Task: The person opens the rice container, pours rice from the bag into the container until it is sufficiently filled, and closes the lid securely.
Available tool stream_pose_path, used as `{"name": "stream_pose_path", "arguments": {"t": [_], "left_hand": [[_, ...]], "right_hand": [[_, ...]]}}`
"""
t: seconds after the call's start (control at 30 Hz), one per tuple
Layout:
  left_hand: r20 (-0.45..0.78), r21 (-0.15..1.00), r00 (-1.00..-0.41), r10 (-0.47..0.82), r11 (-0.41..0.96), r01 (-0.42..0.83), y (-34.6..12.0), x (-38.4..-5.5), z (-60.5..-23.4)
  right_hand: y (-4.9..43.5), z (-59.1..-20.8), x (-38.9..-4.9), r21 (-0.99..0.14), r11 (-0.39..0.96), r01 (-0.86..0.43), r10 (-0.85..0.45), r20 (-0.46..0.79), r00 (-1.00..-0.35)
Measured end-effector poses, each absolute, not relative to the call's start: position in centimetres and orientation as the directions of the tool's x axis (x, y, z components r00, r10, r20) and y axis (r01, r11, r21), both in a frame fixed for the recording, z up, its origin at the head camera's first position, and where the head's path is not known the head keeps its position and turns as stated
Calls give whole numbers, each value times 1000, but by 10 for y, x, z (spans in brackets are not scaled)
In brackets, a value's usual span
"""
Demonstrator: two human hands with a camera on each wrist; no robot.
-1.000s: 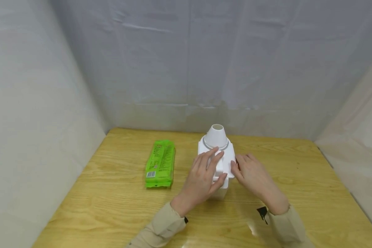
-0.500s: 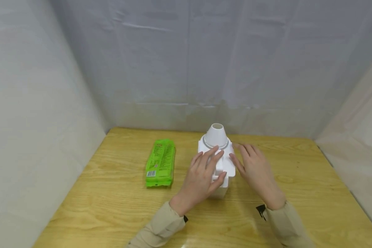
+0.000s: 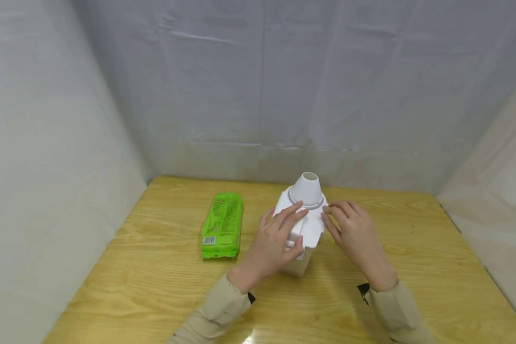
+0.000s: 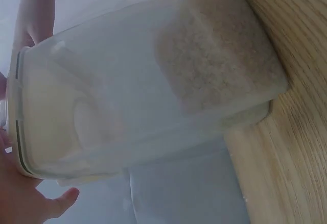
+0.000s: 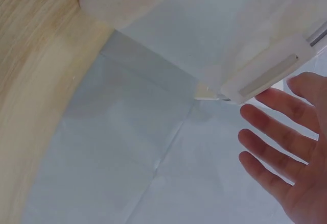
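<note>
A clear plastic storage container (image 4: 127, 81) stands on the table, its lower part filled with a pale, grainy food. On top is a white lid (image 3: 313, 229) with a cone-shaped spout (image 3: 306, 192). My left hand (image 3: 272, 243) rests over the lid's near left part, fingers spread. My right hand (image 3: 356, 234) is at the lid's right edge, thumb and index fingertip close to it. In the right wrist view, the index fingertip touches a white side latch (image 5: 268, 73); the other fingers are apart from it. Whether that latch is fastened is hard to tell.
A green printed food packet (image 3: 222, 227) lies on the wooden table (image 3: 155, 267), left of the container. Pale sheeting (image 3: 258, 95) hangs behind the table and along both sides.
The container has turned slightly, its spout shifting right and its base left. My right hand has moved farther up along the lid's right edge. The left hand has shifted a little left.
</note>
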State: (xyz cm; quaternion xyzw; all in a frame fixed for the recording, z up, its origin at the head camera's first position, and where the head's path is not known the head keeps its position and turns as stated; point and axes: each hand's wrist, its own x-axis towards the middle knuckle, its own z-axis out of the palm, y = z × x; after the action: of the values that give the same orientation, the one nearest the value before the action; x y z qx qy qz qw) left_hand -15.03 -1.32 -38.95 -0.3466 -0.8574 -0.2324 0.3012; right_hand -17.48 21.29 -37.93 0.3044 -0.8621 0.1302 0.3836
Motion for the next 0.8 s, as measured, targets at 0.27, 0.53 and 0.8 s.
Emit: {"name": "stream_pose_path", "arguments": {"t": [0.27,0.53,0.8], "left_hand": [[668,200,-596,446,663,721,-23,-151,-383],[663,255,-624,413,658,708,-33,-154,-378],[646,236,-632,428,675,699,-33,-152,-378]], "right_hand": [[213,-376,-170,61,770,-636,-443,767,-464],[210,-376,-167,26,747,-665,-412,802,-432],[215,-381,-179,-137,787,-601,-273,796,-540]]}}
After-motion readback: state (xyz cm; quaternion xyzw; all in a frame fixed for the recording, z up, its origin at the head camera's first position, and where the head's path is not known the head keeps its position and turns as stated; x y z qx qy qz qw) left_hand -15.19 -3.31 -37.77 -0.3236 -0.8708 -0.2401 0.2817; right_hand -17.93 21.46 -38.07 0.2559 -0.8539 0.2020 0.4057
